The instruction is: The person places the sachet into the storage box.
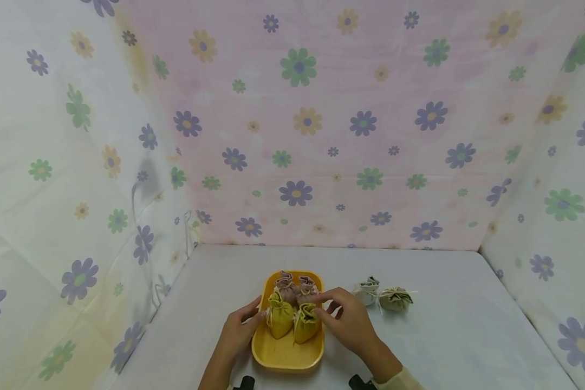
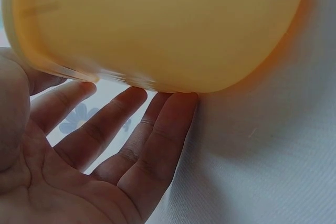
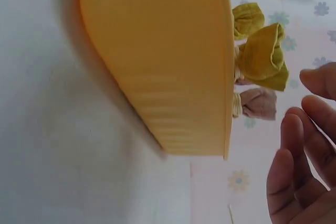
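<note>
A deep yellow plastic tray [image 1: 287,360] holds two yellow-green drawstring pouches, the left one [image 1: 280,320] and the right one [image 1: 305,325]. Behind them in the tray stand two mauve-brown pouches, a left one [image 1: 285,287] and a right one [image 1: 306,290]. My left hand [image 1: 239,327] holds the tray's left side, its fingertips [image 2: 178,106] against the outer wall and the thumb at the rim. Over the tray's right edge hovers my right hand [image 1: 347,319], beside the right yellow-green pouch. In the right wrist view its bent fingers [image 3: 292,132] are apart from the pouches, with nothing between them.
Right of the tray, a pale grey-green pouch [image 1: 367,292] stands on the white table [image 1: 458,314]. Next to it an olive-brown pouch [image 1: 396,299] lies with its pale string loose. Flower-print cloth [image 1: 336,162] walls the table at the back and both sides.
</note>
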A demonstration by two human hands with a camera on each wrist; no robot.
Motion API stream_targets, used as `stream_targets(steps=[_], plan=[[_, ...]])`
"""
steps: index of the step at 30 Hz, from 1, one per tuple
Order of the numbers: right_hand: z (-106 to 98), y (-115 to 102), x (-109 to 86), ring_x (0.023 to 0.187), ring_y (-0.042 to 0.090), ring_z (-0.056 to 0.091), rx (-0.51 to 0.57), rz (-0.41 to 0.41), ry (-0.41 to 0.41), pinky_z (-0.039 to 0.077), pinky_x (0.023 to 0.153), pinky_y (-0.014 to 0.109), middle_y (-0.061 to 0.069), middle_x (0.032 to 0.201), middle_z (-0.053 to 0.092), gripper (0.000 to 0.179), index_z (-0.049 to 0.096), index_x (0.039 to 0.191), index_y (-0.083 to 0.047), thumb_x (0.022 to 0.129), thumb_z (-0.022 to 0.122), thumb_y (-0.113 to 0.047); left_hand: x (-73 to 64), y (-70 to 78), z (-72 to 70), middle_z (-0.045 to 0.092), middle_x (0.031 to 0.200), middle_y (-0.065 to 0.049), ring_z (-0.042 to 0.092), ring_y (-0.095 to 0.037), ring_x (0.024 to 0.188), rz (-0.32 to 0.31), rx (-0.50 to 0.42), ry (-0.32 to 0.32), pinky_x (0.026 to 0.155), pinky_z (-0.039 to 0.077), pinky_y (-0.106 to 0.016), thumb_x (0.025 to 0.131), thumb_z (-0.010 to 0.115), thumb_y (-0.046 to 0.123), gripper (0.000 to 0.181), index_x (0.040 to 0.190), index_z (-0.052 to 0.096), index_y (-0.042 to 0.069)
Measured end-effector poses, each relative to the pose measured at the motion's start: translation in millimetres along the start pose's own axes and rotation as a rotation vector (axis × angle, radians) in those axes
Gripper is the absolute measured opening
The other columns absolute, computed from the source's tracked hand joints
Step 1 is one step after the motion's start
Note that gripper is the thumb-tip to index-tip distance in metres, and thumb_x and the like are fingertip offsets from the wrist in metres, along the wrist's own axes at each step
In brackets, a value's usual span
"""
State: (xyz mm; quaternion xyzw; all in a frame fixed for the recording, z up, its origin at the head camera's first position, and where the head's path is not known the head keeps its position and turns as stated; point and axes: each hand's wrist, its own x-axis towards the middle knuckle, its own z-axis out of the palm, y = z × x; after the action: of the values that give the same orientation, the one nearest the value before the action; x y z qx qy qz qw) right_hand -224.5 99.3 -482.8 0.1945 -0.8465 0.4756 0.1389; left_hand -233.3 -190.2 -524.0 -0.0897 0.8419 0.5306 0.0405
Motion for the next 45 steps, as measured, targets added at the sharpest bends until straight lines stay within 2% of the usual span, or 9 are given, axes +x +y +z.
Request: stream_targets(steps=[4, 8, 15, 20, 24, 32, 36, 40, 45], plan=[[-6, 5, -2.0, 0.07, 0.0, 0.061, -0.061, -0.002, 0.106, 0.056, 0.058, 0.02, -0.006, 0.106, 0.071, 0.026, 0.075, 0.108, -0.02, 0.085, 0.087, -0.015, 0.2, 0.1, -0.7, 0.063, 0.144, -0.015, 0.054, -0.041, 0.138, -0.001, 0.003, 0.004, 0.105, 0.054, -0.053, 0.096, 0.071, 0.046, 0.054, 0.147, 0.059, 0.031], [-12, 12, -4.3, 0.065, -0.002, 0.058, -0.107, -0.008, 0.177, 0.055, 0.055, 0.019, -0.008, 0.109, 0.068, 0.03, 0.074, 0.109, -0.025, 0.084, 0.088, -0.016, 0.1, -0.1, -1.1, 0.064, 0.143, -0.015, 0.054, -0.041, 0.138, -0.002, 0.005, 0.005, 0.104, 0.055, -0.052, 0.096, 0.071, 0.047, 0.055, 0.147, 0.059, 0.031], [-22, 26, -5.3, 0.062, 0.001, 0.056, -0.131, -0.016, 0.281, 0.054, 0.055, 0.02, -0.002, 0.117, 0.064, 0.04, 0.074, 0.115, -0.021, 0.08, 0.091, -0.014, 0.2, 0.0, -0.4, 0.061, 0.147, -0.015, 0.054, -0.041, 0.138, -0.007, -0.01, 0.005, 0.105, 0.055, -0.053, 0.096, 0.071, 0.046, 0.055, 0.147, 0.06, 0.031], [-29, 27, -5.5, 0.063, 0.002, 0.057, -0.15, 0.048, 0.334, 0.055, 0.055, 0.019, 0.006, 0.129, 0.058, 0.049, 0.072, 0.126, -0.017, 0.08, 0.091, -0.017, 0.5, -1.8, -0.1, 0.06, 0.148, -0.015, 0.053, -0.041, 0.139, -0.022, -0.008, 0.009, 0.108, 0.051, -0.057, 0.095, 0.072, 0.046, 0.054, 0.146, 0.06, 0.032], [-33, 31, -4.6, 0.059, 0.002, 0.059, -0.165, 0.104, 0.372, 0.055, 0.054, 0.02, 0.013, 0.142, 0.051, 0.063, 0.064, 0.138, -0.014, 0.081, 0.09, -0.02, 0.2, -1.6, -1.5, 0.061, 0.147, -0.015, 0.053, -0.041, 0.139, -0.012, -0.003, 0.008, 0.106, 0.054, -0.054, 0.096, 0.072, 0.047, 0.055, 0.147, 0.06, 0.032], [-32, 40, -2.8, 0.057, 0.008, 0.06, -0.233, 0.309, 0.377, 0.053, 0.052, 0.024, 0.024, 0.145, 0.042, 0.082, 0.049, 0.15, -0.009, 0.083, 0.088, -0.033, 2.0, -1.2, -0.5, 0.061, 0.147, -0.015, 0.054, -0.041, 0.138, -0.022, 0.008, 0.022, 0.106, 0.053, -0.055, 0.095, 0.072, 0.048, 0.056, 0.147, 0.06, 0.032], [-29, 43, -0.3, 0.086, 0.03, 0.066, -0.257, 0.378, 0.385, 0.059, 0.076, 0.046, 0.027, 0.142, 0.043, 0.09, 0.044, 0.151, -0.003, 0.081, 0.089, -0.038, 2.3, -1.3, -0.3, 0.061, 0.147, -0.015, 0.054, -0.041, 0.138, -0.027, 0.009, 0.018, 0.105, 0.054, -0.054, 0.094, 0.072, 0.049, 0.056, 0.146, 0.06, 0.033], [-27, 46, 1.9, 0.121, 0.044, 0.054, -0.237, 0.433, 0.395, 0.051, 0.099, 0.061, 0.027, 0.139, 0.044, 0.095, 0.041, 0.151, 0.002, 0.08, 0.089, -0.039, 1.2, -0.6, -0.4, 0.061, 0.146, -0.016, 0.054, -0.042, 0.138, -0.025, 0.008, 0.013, 0.104, 0.055, -0.053, 0.095, 0.072, 0.049, 0.056, 0.147, 0.06, 0.032], [-26, 48, 2.9, 0.118, 0.043, 0.054, -0.221, 0.465, 0.415, 0.051, 0.098, 0.058, 0.028, 0.134, 0.046, 0.085, 0.044, 0.145, 0.006, 0.083, 0.088, -0.035, 0.0, 0.6, 0.2, 0.061, 0.147, -0.017, 0.053, -0.042, 0.138, -0.021, 0.006, 0.005, 0.103, 0.056, -0.052, 0.095, 0.072, 0.049, 0.056, 0.147, 0.06, 0.031]])
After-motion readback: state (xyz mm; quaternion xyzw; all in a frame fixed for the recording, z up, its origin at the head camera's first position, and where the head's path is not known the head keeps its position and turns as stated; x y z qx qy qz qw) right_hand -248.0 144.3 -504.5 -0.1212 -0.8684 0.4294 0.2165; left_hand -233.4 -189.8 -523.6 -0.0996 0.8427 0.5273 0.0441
